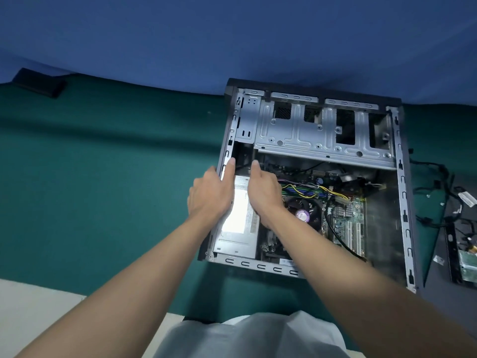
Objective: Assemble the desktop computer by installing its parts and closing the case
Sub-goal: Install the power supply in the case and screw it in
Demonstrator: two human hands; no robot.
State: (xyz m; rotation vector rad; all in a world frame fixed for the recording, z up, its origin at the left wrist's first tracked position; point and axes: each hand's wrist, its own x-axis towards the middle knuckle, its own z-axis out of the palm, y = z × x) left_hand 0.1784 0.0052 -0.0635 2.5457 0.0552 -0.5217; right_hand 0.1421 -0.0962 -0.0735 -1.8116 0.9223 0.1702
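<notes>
With fingers nearly straight, our left hand [210, 195] and right hand [263, 192] flank the silver box-shaped power supply [240, 226] in the open grey metal computer case [402, 202]; sliding it could pinch the thin black cable [242, 165] ahead

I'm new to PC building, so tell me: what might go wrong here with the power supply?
1. The black cable between the left hand and right hand could get pinched under the power supply they flank.
2. The left hand lies against the case's metal edge, which might scrape it.
3. Loose wires lie near the fan and could snag.
</notes>
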